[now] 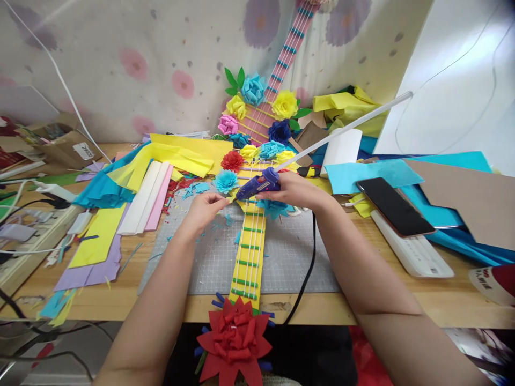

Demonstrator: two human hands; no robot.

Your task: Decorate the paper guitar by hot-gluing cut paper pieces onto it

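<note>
A yellow paper guitar [248, 252] with white strings and green frets lies with its neck toward me. Paper flowers cover its body, among them a light blue flower [226, 181], and a big red flower [235, 340] sits at the neck's near end. My right hand [295, 188] is closed round a blue hot glue gun [259, 184], its nozzle pointing left over the guitar body. A long white glue stick [346, 128] juts from the gun's back. Just left of the nozzle, my left hand [205, 212] pinches at the yellow edge; what its fingertips hold is too small to tell.
Under the guitar is a grey cutting mat [293, 257]. A pink paper guitar [277, 80] leans on the wall behind. Crepe paper [161, 161] lies left, near a power strip [24, 241]. Right are a phone [396, 206], cardboard [475, 198] and a cup [493, 284]. A black cord [309, 273] crosses the table edge.
</note>
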